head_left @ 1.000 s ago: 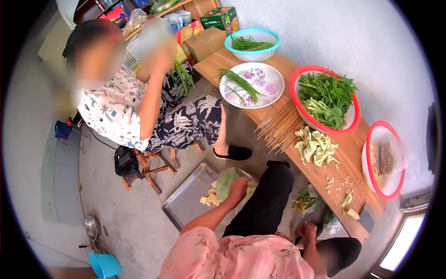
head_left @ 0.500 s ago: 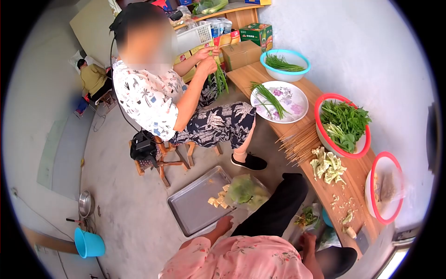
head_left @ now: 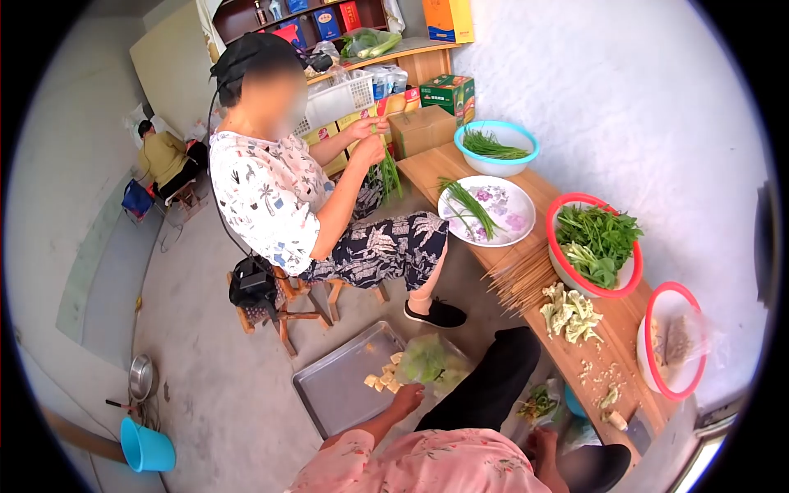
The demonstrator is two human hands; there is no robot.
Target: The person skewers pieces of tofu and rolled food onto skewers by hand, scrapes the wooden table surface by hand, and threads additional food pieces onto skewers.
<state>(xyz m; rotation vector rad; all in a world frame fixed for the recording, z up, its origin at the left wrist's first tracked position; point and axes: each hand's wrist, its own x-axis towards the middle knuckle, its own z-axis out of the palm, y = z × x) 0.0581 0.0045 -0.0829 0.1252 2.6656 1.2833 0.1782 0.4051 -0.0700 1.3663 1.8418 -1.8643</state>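
My left hand [head_left: 407, 400] is at the near edge of a plastic bag of green vegetables [head_left: 429, 361]; its fingers are too small to read. The bag lies by the right side of a metal tray [head_left: 329, 386] holding pale yellow chunks [head_left: 383, 375]. My right hand [head_left: 542, 440] hangs low beside my knee, below a bag of leafy scraps [head_left: 538, 403], and whether it grips anything is unclear. On the wooden table [head_left: 567, 271] lie skewers [head_left: 522, 283] and pale cauliflower pieces [head_left: 570, 314].
A co-worker [head_left: 271, 189] sits across, holding green stalks [head_left: 386, 172]. The table bears a red-rimmed bowl of greens [head_left: 596, 246], another red-rimmed bowl [head_left: 674, 341], a floral plate [head_left: 501, 209] and a blue-rimmed bowl [head_left: 497, 149]. A blue bucket [head_left: 148, 445] stands far left.
The view has shifted, showing more of the room behind. My left hand has moved off the green vegetables, drawn back, then come up to the bag's near edge. The co-worker's hands have lowered with the stalks.
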